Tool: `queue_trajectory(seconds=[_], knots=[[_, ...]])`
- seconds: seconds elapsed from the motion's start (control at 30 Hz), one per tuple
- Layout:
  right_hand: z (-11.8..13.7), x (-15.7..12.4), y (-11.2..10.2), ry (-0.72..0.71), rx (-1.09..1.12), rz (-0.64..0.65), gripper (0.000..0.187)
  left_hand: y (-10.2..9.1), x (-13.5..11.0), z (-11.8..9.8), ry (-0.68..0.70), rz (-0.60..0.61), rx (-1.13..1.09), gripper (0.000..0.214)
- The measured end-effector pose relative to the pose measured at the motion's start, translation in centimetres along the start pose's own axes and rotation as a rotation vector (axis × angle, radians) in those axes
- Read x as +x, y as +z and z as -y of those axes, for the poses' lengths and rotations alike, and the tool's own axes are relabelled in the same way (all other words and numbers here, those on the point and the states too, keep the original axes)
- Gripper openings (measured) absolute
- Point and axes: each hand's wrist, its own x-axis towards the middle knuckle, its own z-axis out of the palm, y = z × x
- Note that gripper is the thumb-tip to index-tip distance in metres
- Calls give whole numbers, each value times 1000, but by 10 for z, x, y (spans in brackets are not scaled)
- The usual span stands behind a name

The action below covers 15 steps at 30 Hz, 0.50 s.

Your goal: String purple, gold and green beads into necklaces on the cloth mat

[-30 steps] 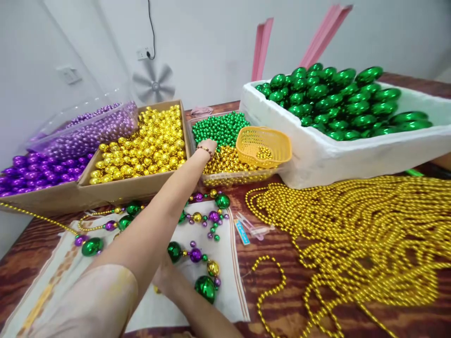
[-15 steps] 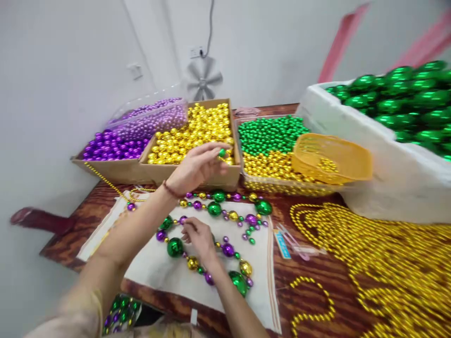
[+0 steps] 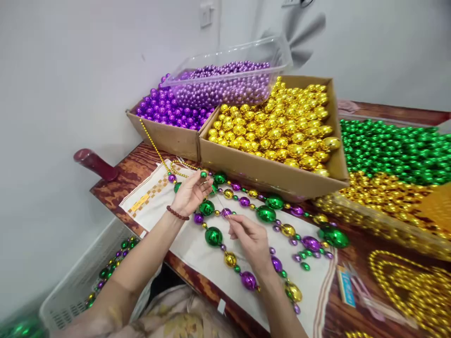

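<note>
My left hand (image 3: 191, 193) is over the white cloth, palm turned up, with a small green bead (image 3: 203, 174) held at its fingertips. My right hand (image 3: 251, 238) pinches a thin, straight needle or thread (image 3: 222, 205), which slants up toward the left hand; which of the two it is I cannot tell. Beneath both hands lies a strand of green, purple and gold beads (image 3: 213, 236) on the cloth (image 3: 183, 246). A second bead strand (image 3: 266, 214) runs behind it, with small bead clusters at its right end.
Behind stand cardboard boxes of purple beads (image 3: 158, 105) and gold beads (image 3: 275, 136), a clear tub of lilac beads (image 3: 225, 89), and a tub of green beads (image 3: 394, 150). Scissors (image 3: 366, 295) and gold bead chains (image 3: 416, 286) lie right. A white basket (image 3: 70, 286) stands below the table's left edge.
My left hand has come back from above the gold bead box to the cloth, carrying the green bead. My right hand now holds the thin line toward it. The view has swung left.
</note>
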Motion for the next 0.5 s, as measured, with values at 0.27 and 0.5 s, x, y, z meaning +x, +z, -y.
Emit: queue_trajectory(seconds=[0.27,0.5], knots=[[6,4,11,9,-104,-4,23,-11,6,-2,-14,-22,-48,9],[9,5,18,48,-143,-9,25,-19,8,-5,35,-33,11,8]])
